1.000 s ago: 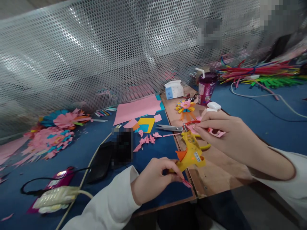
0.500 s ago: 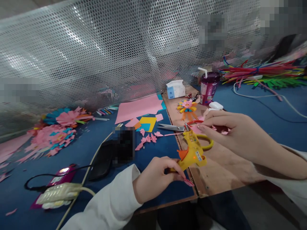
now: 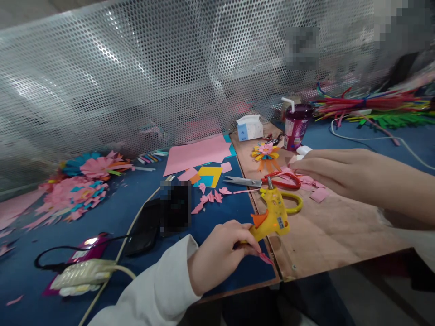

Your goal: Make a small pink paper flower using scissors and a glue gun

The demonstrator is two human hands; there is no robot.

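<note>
My left hand is closed around the handle of a yellow hot glue gun with an orange trigger. Its metal nozzle points up and away from me. A small pink paper piece pokes out between the same hand's thumb and fingers. My right hand is over the pink paper scraps, fingers pressed together; what lies between the fingertips is hidden. Scissors with red and yellow handles lie open behind the glue gun. A yellow, orange and pink paper flower lies beyond them.
Behind the scissors are a tissue pack and a purple cup with a straw. Pink paper, a phone, a power strip with cables and paper flowers lie left. A perforated metal screen rises behind.
My right hand has moved from beside the nozzle over to the pink scraps on the right, turning palm down. The glue gun in my left hand has tilted slightly.
</note>
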